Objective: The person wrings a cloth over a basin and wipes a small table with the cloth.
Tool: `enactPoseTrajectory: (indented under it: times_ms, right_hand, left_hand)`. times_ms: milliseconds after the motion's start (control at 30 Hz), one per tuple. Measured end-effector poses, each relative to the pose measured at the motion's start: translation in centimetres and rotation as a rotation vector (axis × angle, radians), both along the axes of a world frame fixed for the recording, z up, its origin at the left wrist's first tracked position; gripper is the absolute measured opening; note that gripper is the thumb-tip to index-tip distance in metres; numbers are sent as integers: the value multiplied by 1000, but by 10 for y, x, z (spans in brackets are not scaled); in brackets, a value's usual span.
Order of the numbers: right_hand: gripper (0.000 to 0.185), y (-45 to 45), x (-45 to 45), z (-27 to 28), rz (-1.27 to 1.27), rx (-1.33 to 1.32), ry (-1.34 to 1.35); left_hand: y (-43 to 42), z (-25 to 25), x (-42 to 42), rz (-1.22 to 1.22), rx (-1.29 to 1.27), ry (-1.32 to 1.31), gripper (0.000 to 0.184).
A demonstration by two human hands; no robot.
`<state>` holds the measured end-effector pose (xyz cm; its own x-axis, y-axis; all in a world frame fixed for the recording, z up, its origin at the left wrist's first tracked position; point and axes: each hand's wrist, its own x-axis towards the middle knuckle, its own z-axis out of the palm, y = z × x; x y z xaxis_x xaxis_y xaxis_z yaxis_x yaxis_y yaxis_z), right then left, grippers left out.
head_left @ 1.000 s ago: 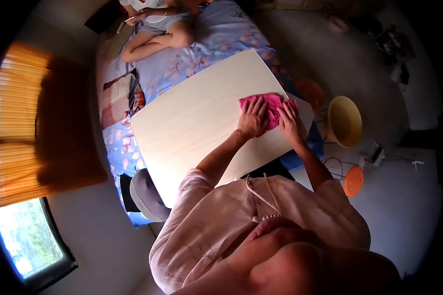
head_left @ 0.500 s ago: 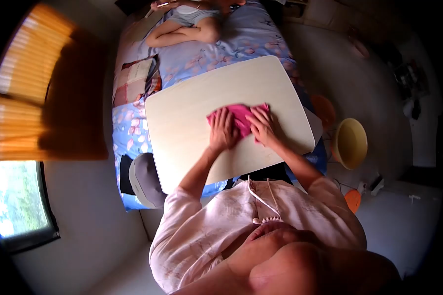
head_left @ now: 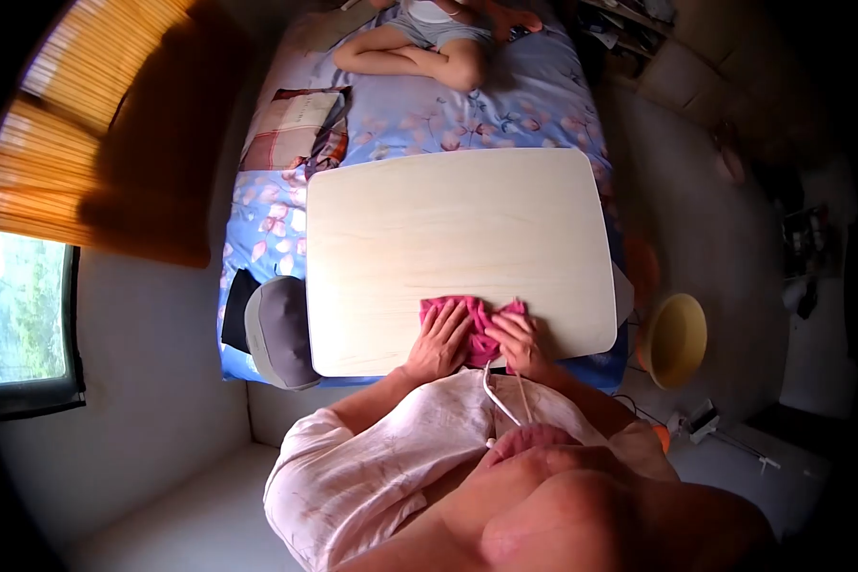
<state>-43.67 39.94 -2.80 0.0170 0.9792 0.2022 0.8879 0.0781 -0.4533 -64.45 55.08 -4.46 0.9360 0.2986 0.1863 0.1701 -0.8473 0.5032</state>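
A pink cloth [head_left: 480, 331] lies crumpled on the pale wooden tabletop [head_left: 458, 229], close to the edge nearest my body. My left hand [head_left: 439, 340] rests on the cloth's left part, palm down, with its fingers stretched out. On the right part lies my right hand [head_left: 520, 343], its fingers bent a little and pressed on the cloth. Both hands touch the cloth, with a strip of it showing between them.
The tabletop stands over a bed with a blue floral sheet [head_left: 405, 119]. A person [head_left: 419, 52] sits cross-legged at the far end. A grey cushion-like object [head_left: 283, 329] is at the left, a yellow basin [head_left: 675, 341] at the right, a plaid pillow [head_left: 296, 129] at the upper left.
Both hands and the pink cloth have moved from the tabletop's right side to the left and then back to its near edge. The camera view has turned.
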Motion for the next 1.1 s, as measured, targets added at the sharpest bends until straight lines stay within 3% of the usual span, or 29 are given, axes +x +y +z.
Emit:
enactPoseTrajectory:
  times_ms: [33, 100, 233, 267, 367, 433, 533, 600, 733, 900, 1000, 1100]
  right_hand:
    - [44, 24, 9, -7, -17, 36, -60]
    - [46, 83, 29, -19, -131, 126, -114]
    - [49, 175, 49, -43, -302, 186, -63]
    - [45, 180, 45, -40, -326, 147, -68]
    - [42, 160, 29, -65, -291, 189, 48]
    - [41, 104, 9, -75, -103, 234, 82]
    - [43, 16, -21, -10, 134, -9, 61]
    - [43, -6, -36, -2, 159, -34, 51]
    - [42, 54, -16, -31, 85, 5, -90]
    - [45, 198, 10, -39, -195, 132, -39]
    - [46, 203, -6, -27, -182, 90, -30]
    - [44, 142, -28, -52, 58, 179, -48]
  left_hand:
    - [20, -10, 14, 16, 39, -35, 81]
    - [64, -28, 51, 148, 71, -104, 81]
    - [129, -24, 114, 451, 143, -114, 47]
    - [133, -25, 120, 479, 120, -126, 46]
    - [111, -33, 95, 408, 171, -142, 52]
    - [71, -28, 47, 250, 128, -61, 64]
    - [6, -8, -31, 102, 38, 55, 68]
    - [-13, -10, -57, 55, 61, 62, 68]
    - [30, -15, -21, 179, 81, 51, 65]
    - [152, -36, 49, 439, 230, -59, 53]
    - [152, -33, 48, 499, 189, -94, 50]
    - [87, -36, 1, 397, 102, -131, 61]
